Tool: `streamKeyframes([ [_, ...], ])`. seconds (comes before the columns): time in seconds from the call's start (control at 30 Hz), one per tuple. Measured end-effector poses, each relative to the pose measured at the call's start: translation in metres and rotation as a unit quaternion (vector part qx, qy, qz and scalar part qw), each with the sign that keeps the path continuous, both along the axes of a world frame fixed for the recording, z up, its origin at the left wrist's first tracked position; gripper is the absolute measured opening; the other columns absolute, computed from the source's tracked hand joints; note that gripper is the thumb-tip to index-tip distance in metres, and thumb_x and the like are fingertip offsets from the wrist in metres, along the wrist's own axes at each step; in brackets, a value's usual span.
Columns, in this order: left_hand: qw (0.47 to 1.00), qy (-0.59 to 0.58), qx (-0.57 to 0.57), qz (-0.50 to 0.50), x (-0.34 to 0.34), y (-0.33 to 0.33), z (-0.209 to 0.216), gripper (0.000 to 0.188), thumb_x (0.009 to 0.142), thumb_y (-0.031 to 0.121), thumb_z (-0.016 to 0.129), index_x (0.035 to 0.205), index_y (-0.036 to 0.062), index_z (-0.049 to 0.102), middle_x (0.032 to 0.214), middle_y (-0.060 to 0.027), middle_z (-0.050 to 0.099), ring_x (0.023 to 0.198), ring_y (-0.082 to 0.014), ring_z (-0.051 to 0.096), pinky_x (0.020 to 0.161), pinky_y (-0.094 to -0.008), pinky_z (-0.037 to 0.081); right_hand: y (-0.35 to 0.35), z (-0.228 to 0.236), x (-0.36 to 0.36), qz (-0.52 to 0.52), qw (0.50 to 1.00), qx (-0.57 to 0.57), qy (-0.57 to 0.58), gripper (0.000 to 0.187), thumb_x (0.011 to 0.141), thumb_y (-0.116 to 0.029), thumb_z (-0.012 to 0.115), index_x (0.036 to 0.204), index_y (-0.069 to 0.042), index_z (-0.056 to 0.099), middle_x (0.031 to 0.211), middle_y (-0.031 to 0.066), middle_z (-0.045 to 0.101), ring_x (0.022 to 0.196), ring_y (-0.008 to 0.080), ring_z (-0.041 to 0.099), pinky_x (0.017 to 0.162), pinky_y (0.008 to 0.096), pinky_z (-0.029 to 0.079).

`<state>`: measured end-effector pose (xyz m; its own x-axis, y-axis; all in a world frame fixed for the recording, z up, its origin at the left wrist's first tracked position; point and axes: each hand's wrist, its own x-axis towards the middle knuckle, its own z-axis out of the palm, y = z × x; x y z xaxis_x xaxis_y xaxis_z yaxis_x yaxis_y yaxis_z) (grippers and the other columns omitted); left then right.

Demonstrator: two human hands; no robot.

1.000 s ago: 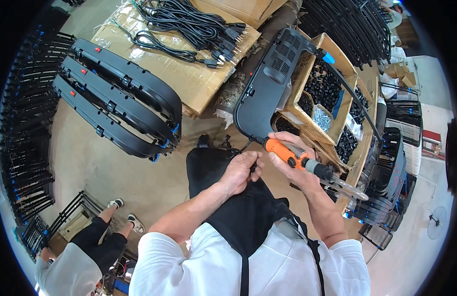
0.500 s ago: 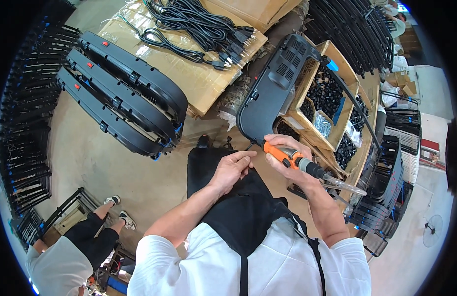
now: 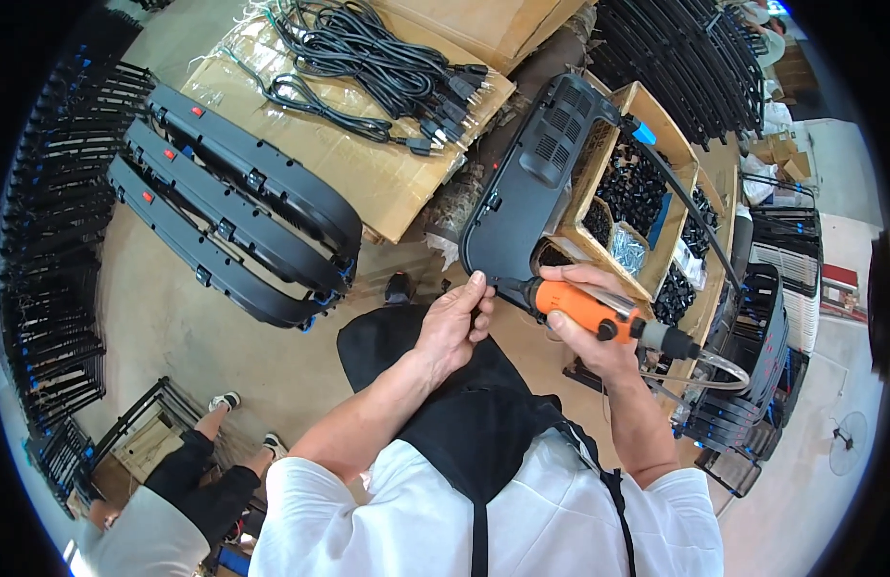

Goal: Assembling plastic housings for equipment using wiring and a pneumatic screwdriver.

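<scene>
My right hand [image 3: 603, 332] is wrapped round an orange air screwdriver [image 3: 584, 304], its clear hose trailing off to the right. The tool lies nearly level, its dark nose pointing left. At that tip my left hand [image 3: 454, 322] has thumb and forefinger pinched together; whatever small thing they may hold is too small to make out. Just beyond both hands stands a black plastic housing [image 3: 507, 207] with vent slots and a red spot on its side. The lower corner of this housing is close to the screwdriver's tip.
A divided wooden bin [image 3: 647, 264] of small black parts and screws sits right of the housing. Black power cords [image 3: 368, 58] lie on cardboard [image 3: 387, 188]. Several black curved frames [image 3: 238, 216] stand at left. Another person [image 3: 166, 490] is at lower left; racks of frames line both sides.
The screwdriver has swung to a flatter angle, its nose now pointing left at my left fingertips. My left hand has gone from a pointing finger to a pinch, slightly raised.
</scene>
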<state>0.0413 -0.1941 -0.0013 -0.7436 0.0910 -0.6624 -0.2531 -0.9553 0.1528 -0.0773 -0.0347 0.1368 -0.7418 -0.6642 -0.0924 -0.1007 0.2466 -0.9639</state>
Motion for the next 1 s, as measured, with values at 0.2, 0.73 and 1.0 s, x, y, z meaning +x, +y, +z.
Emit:
streamKeyframes([
  [0.2, 0.987, 0.015, 0.144, 0.067, -0.042, -0.004, 0.007, 0.028, 0.108, 0.035, 0.063, 0.115, 0.0090, 0.068, 0.087, 0.0013, 0.062, 0.070, -0.0111, 0.053, 0.057, -0.0252, 0.042, -0.006, 0.003, -0.023, 0.008, 0.998, 0.000, 0.054, 0.048, 0.086, -0.004, 0.080, 0.131, -0.002, 0.063, 0.131, 0.0142, 0.071, 0.122, 0.0257, 0.067, 0.107, 0.0404, 0.053],
  [0.73, 0.994, 0.055, -0.018, -0.093, -0.037, -0.025, 0.020, 0.031, 0.116, 0.024, 0.045, 0.126, 0.0005, 0.062, 0.101, -0.0067, 0.068, 0.081, -0.0144, 0.066, 0.068, -0.0284, 0.053, -0.060, -0.027, -0.040, -0.011, 0.995, 0.090, 0.046, 0.043, 0.091, -0.010, 0.081, 0.131, -0.008, 0.066, 0.135, 0.0085, 0.070, 0.119, 0.0198, 0.068, 0.103, 0.0352, 0.055],
  [1.0, 0.981, 0.102, -0.082, -0.143, -0.023, -0.036, 0.013, 0.029, 0.116, 0.028, 0.045, 0.122, 0.0041, 0.061, 0.094, -0.0038, 0.068, 0.073, -0.0095, 0.059, 0.062, -0.0241, 0.046, -0.085, -0.030, -0.046, 0.054, 0.986, 0.127, 0.092, 0.034, 0.087, -0.001, 0.079, 0.118, -0.003, 0.066, 0.129, 0.0154, 0.072, 0.117, 0.0220, 0.070, 0.100, 0.0369, 0.057],
])
